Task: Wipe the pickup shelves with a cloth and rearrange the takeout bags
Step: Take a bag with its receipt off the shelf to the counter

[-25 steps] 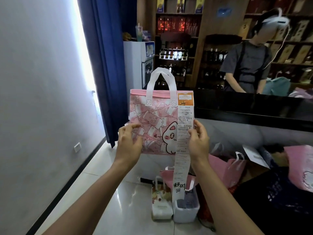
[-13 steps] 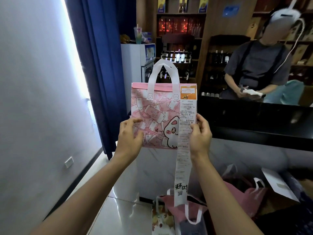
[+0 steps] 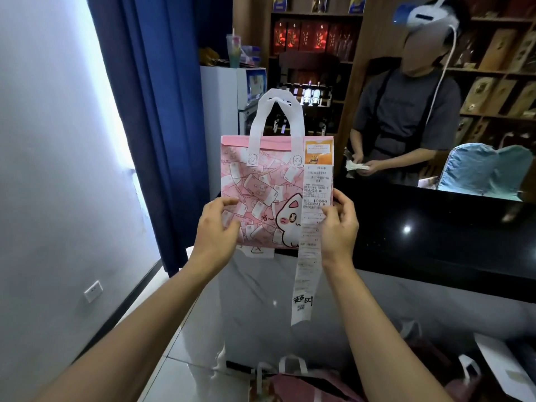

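A pink takeout bag (image 3: 261,184) with white handles and a cartoon cat print stands upright at the left end of the black counter (image 3: 435,242). A long white receipt (image 3: 309,256) hangs from its right side, past the counter edge. My left hand (image 3: 216,233) grips the bag's lower left edge. My right hand (image 3: 338,227) pinches the bag's right edge together with the receipt. No cloth is in view.
More pink bags (image 3: 304,384) sit on the floor below, near a white envelope (image 3: 504,369). A person (image 3: 406,123) stands behind the counter holding paper. A blue curtain (image 3: 150,111) and a white wall lie to the left; bottle shelves (image 3: 307,68) are behind.
Both hands lifted the bag upward and forward until its base sits at the counter's top edge. The floor bags dropped lower in view.
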Available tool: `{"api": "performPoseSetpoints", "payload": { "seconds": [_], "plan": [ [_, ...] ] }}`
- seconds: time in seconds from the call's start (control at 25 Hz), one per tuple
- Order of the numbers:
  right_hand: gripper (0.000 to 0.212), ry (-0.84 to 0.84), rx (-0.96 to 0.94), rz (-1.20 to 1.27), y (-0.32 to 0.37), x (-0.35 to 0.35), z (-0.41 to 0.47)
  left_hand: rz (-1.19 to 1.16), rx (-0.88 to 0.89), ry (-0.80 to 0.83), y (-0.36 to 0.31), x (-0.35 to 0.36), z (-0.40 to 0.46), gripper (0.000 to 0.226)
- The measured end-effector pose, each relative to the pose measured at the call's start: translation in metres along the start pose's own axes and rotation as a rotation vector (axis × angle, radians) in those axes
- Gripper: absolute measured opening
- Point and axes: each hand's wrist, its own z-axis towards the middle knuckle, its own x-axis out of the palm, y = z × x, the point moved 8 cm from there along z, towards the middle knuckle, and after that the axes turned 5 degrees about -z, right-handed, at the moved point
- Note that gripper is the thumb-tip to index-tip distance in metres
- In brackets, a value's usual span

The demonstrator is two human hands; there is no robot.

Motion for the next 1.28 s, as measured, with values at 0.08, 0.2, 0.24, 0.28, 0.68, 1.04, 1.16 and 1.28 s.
{"api": "performPoseSetpoints", "payload": {
  "seconds": [0.08,0.2,0.24,0.28,0.68,1.04,1.16,1.28],
  "plan": [
    [0.031,0.003,0.009,-0.007,-0.015,0.015,0.018,-0.001,-0.012,0.012,0.014,0.006,0.022,0.035],
    [0.031,-0.001,0.011,-0.018,-0.035,0.034,0.039,0.015,-0.032,0.051,0.035,0.016,0.056,0.036],
    [0.03,-0.009,0.011,-0.025,-0.042,0.041,0.049,0.015,-0.031,0.059,0.042,0.019,0.071,0.035],
    [0.03,-0.017,0.013,-0.032,-0.048,0.047,0.059,0.015,-0.031,0.063,0.048,0.023,0.084,0.035],
    [0.035,-0.043,0.031,-0.106,-0.104,0.099,0.133,0.012,0.014,0.141,0.094,0.047,0.184,0.029],
    [0.027,-0.099,0.034,-0.172,-0.116,0.103,0.179,-0.018,0.036,0.192,0.109,0.072,0.227,0.027],
    [0.026,-0.112,0.021,-0.196,-0.117,0.102,0.181,-0.024,0.037,0.194,0.111,0.072,0.229,0.031],
    [0.026,-0.117,0.023,-0.238,-0.119,0.103,0.178,-0.041,0.018,0.194,0.113,0.068,0.229,0.033]
  ]
}}
